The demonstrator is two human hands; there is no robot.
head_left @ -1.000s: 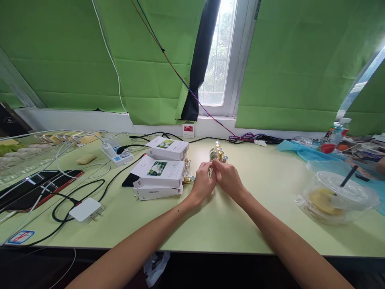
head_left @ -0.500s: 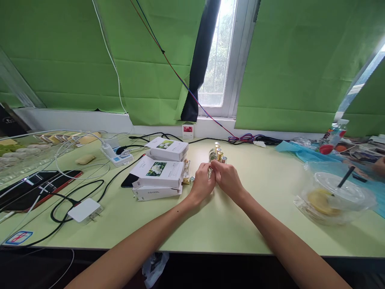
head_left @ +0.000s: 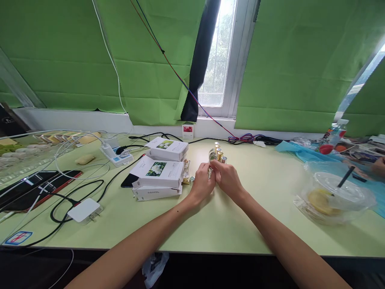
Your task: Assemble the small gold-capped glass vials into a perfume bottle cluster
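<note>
My left hand [head_left: 203, 183] and my right hand [head_left: 225, 176] meet at the middle of the table, fingers closed and pressed together around a small glass bottle [head_left: 209, 172], mostly hidden by the fingers. Just beyond them stands a row of small bottles with gold and silver caps [head_left: 220, 154]. Left of my left hand, more small bottles with gold parts [head_left: 186, 172] lie against white boxes with flower pictures [head_left: 159, 170], stacked with one open flap at the left.
A power strip [head_left: 117, 155], a white charger [head_left: 86, 210] with cables and dark phones [head_left: 36, 186] lie left. On the right are a lidded cup in a plastic bag [head_left: 333, 196], a blue sheet [head_left: 297, 152], a bottle [head_left: 335, 136] and another person's hand [head_left: 379, 165].
</note>
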